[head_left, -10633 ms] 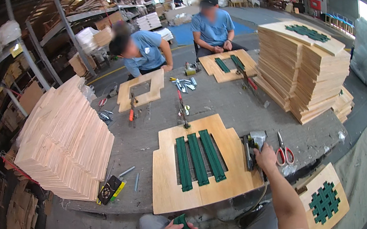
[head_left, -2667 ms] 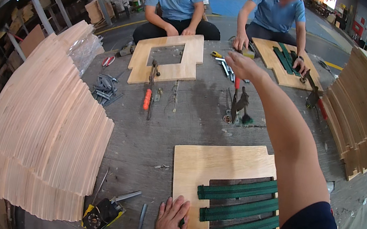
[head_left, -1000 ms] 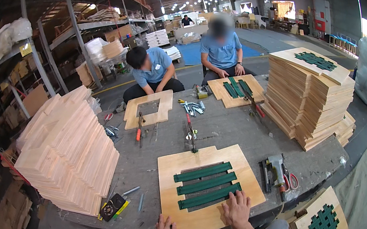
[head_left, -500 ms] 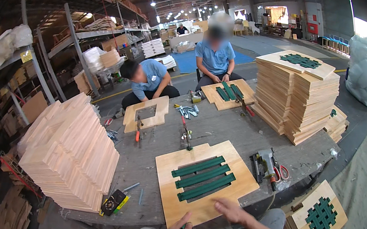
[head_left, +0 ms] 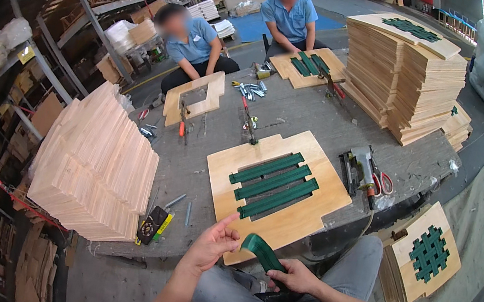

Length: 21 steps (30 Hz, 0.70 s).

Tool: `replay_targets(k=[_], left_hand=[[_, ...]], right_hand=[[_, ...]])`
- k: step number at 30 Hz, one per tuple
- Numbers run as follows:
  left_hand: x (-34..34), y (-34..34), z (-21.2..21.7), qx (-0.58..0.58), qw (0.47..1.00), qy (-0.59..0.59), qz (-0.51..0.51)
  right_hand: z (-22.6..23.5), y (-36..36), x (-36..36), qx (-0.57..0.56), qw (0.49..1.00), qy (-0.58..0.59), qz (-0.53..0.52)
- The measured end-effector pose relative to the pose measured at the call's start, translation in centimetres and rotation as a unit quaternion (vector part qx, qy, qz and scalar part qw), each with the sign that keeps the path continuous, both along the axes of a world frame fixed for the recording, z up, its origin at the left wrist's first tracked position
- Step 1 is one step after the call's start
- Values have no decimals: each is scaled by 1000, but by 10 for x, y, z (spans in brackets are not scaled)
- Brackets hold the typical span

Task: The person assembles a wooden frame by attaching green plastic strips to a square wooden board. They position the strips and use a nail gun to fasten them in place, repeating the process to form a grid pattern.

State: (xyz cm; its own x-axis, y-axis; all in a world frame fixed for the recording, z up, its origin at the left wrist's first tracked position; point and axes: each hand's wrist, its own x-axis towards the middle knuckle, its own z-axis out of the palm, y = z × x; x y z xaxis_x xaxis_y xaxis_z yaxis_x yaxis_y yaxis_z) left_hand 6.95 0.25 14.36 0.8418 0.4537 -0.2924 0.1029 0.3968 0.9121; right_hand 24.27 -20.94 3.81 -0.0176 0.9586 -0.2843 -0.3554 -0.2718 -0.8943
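My right hand (head_left: 296, 276), above my lap, is closed round a dark green webbing strap (head_left: 263, 252), whose looped end sticks up toward my left hand. Beside that loop, my left hand (head_left: 214, 245) holds nothing; its index finger points out at the near edge of a wooden panel (head_left: 260, 234), the other fingers partly bent. The panel lies on the table in front of me. Across its cut-out run three parallel green straps (head_left: 272, 182). What lies under my right hand is partly hidden.
A staple gun (head_left: 362, 170) and red-handled scissors (head_left: 384, 184) lie right of the panel. Wood stacks stand at left (head_left: 94, 171) and right (head_left: 394, 80). A tape measure (head_left: 149, 225) sits near left. Woven panels (head_left: 423, 252) are low at right. Two co-workers (head_left: 193, 40) sit across the table.
My right hand has moved down from the panel and now grips the strap, raised from my lap. My left hand has moved up and left. The nearer co-worker has straightened up. The view has tilted down.
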Motion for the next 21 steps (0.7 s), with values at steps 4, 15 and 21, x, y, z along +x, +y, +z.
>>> replay_targets(k=[4, 15, 21], left_hand=[[6, 15, -23, -16, 997, 50, -48], [29, -47, -112, -280, 950, 105, -87], [51, -27, -118, -259, 958, -15, 122]], right_hand=[[-7, -2, -1, 1, 998, -69, 1], [5, -5, 6, 23, 999, 20, -20], [-1, -11, 4, -36, 999, 31, 8]])
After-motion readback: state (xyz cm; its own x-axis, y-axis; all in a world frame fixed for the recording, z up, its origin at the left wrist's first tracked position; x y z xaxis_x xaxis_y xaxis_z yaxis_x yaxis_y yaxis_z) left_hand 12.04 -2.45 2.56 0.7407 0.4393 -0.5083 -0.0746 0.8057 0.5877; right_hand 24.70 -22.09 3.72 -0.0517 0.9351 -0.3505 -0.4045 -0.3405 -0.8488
